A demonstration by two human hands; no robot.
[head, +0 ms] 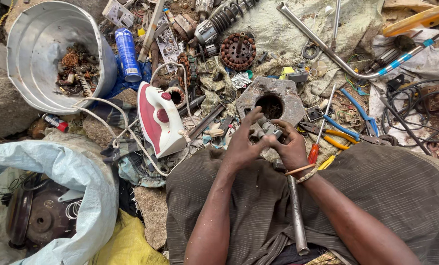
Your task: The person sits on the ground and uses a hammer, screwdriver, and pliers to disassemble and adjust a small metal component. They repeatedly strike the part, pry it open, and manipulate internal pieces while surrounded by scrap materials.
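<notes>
Together, both hands (268, 142) around grey part (267, 128)

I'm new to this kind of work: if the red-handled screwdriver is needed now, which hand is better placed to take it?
Probably the right hand: the red-handled screwdriver lies just beside it, while the left hand sits farther off. Both grip the small grey part.

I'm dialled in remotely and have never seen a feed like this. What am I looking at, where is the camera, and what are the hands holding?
There is no machine: a person works with bare hands. The single picture comes from a camera on their head, looking down past their lap. The left hand and right hand together grip a small grey part. A metal rod lies across the lap. On the ground around them lie a red and white clothes iron, a hexagonal block with a hole, a metal bucket of scrap, a blue spray can and blue and yellow pliers.
</notes>
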